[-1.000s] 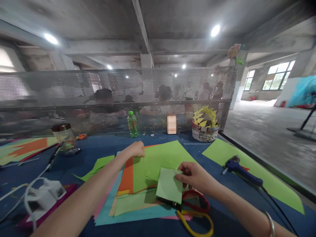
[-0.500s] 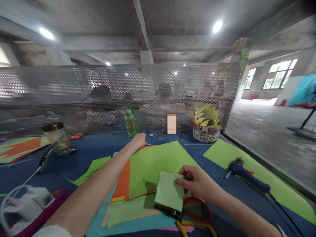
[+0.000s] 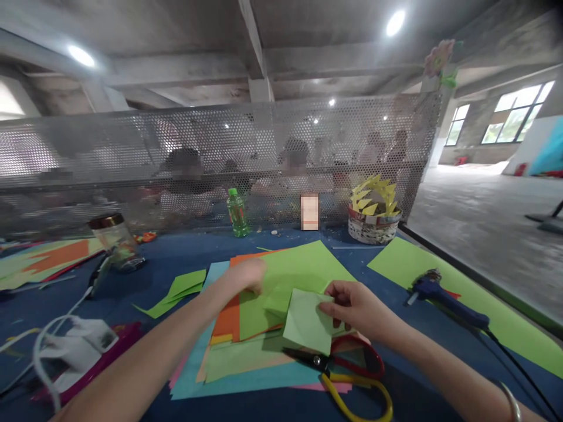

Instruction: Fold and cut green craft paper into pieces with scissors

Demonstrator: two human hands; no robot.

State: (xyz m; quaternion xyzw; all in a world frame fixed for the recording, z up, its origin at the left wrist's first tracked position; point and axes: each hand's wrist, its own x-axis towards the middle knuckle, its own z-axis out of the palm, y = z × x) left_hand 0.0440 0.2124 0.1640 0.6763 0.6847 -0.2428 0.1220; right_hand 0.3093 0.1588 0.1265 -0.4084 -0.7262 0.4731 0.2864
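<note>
My right hand [image 3: 349, 305] pinches the right edge of a small pale green sheet of paper [image 3: 308, 322], held tilted above the stack. My left hand [image 3: 250, 275] is over the left part of a large bright green sheet [image 3: 308, 266]; its fingers are blurred and partly hidden. Orange paper [image 3: 226, 322] and light blue paper [image 3: 189, 381] show beneath the green one. Scissors with one red and one yellow handle loop [image 3: 358, 395] lie just below the pale sheet, blades partly under it. A thin green strip [image 3: 264, 249] lies behind the stack.
A blue glue gun [image 3: 448, 302] rests on green paper at right. Along the back stand a green bottle [image 3: 237, 217], a basket [image 3: 373, 228] with yellow paper points and a perforated metal screen [image 3: 250, 135]. At left are a jar [image 3: 118, 243], cut green pieces [image 3: 180, 290] and white plugs [image 3: 83, 346].
My left hand has drawn back from the stack's far edge toward me, leaving the green strip on the table. My right hand still holds the pale sheet. The view has shifted slightly.
</note>
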